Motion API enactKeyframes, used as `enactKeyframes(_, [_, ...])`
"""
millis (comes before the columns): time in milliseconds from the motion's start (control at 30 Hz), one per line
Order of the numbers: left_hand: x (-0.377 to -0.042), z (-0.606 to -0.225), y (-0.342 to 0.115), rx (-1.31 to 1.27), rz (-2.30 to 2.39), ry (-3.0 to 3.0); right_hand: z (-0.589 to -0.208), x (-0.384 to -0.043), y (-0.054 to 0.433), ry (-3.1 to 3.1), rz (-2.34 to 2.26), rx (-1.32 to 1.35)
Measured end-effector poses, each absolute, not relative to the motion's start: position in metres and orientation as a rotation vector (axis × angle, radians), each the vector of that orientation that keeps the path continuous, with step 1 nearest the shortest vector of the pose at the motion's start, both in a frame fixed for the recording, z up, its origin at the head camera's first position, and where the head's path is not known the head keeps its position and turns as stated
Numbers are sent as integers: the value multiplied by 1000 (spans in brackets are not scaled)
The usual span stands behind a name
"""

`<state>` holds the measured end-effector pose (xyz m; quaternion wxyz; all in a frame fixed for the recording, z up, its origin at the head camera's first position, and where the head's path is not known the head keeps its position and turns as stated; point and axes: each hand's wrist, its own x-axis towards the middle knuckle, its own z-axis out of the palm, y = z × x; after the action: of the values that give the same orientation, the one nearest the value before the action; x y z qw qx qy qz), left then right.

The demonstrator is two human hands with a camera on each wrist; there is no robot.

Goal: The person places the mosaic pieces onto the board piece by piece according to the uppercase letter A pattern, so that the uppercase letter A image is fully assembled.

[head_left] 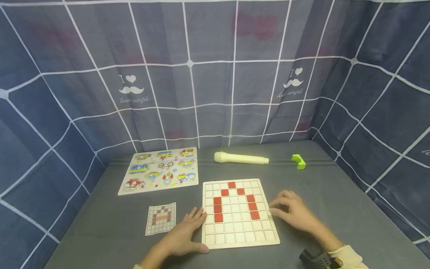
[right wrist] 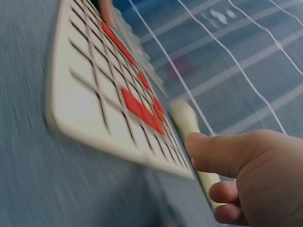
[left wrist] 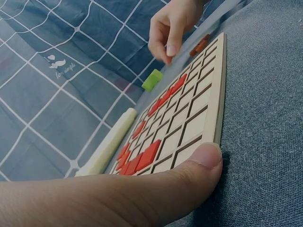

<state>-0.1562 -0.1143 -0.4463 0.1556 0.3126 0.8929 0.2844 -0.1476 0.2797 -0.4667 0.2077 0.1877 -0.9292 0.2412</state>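
A pale wooden grid board [head_left: 240, 246] lies flat in front of me. Its red square tiles [head_left: 218, 208] form a pointed arch: one at the top, two slanting rows, then a column down each side. My left hand [head_left: 183, 233] rests along the board's left edge, thumb touching the near corner and fingers spread farther up. Beside the right edge hovers my right hand [head_left: 295, 211], thumb and forefinger bent and apart; no held thing shows between them in the head view. Small reddish-orange pieces [left wrist: 200, 45] lie beyond the board in the left wrist view; the head view hides them.
A paper pattern card [head_left: 160, 228] lies left of the board. Behind it is a picture puzzle board [head_left: 161, 168] with vehicles. A cream microphone-shaped piece [head_left: 240, 158] and a green block [head_left: 298, 161] lie toward the back, before a dark gridded curtain [head_left: 215, 86].
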Motion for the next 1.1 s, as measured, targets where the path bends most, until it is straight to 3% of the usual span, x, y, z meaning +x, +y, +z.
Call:
enactKeyframes(233, [-159,-445,-115,894,807,2565,-452,-136,339,-2674,748,256])
enactKeyframes(400, [-157,-446,-116,885,814,2571,-452,-128,362,-2777,746,218])
enactKeyframes(767, [-156,-446,-117,893,829,2565,-461,-121,355,-2760,713,535])
enactKeyframes(1100, [-155,-447,-115,885,835,2551,-462,-118,349,-2849,667,505])
